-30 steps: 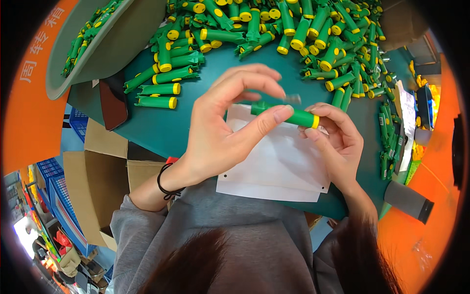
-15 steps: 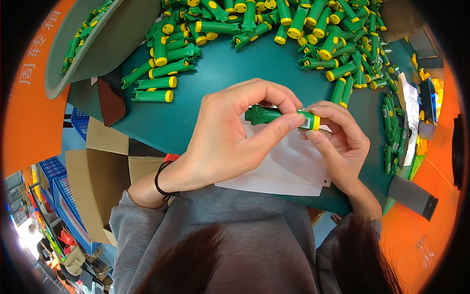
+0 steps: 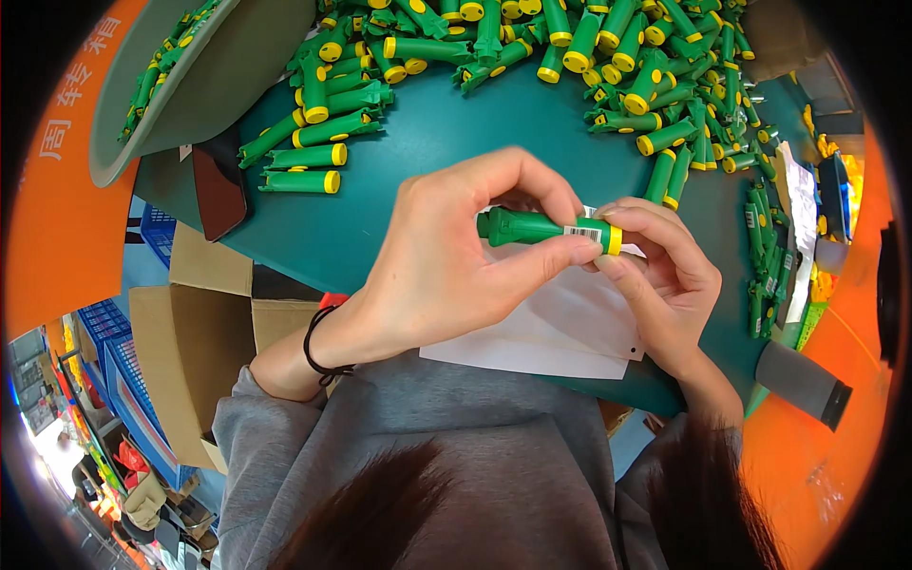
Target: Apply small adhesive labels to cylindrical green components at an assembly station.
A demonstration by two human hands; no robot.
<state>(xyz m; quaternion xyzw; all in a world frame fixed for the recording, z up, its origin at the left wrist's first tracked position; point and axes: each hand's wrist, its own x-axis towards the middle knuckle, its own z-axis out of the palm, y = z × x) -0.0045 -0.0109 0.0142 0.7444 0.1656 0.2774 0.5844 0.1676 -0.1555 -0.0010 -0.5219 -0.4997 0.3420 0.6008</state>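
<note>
Between my two hands lies a green plastic tube [image 3: 529, 228] with a yellow end cap, roughly level, its cap pointing right. A white barcode label [image 3: 582, 233] sits on the tube near that cap. My left hand [image 3: 446, 252] is closed on the tube, thumb along the label's lower edge and fingers over the far side. With thumb and fingertips, my right hand [image 3: 665, 271] pinches the yellow end. White paper sheets [image 3: 532, 332] lie on the table under my hands. Several similar tubes [image 3: 304, 169] lie in a row to the left.
A large heap of green tubes [image 3: 655, 81] covers the far side of the green table [image 3: 427, 128]. More labelled tubes [image 3: 760, 256] lie at the right, beside a grey cylinder [image 3: 798, 380]. A grey basin [image 3: 209, 95] stands far left, above an open cardboard box [image 3: 190, 351].
The barcode label now shows more fully and lies farther left along the tube's visible side. My left thumb has slid slightly right, toward the yellow cap. Both hands stay in nearly the same place.
</note>
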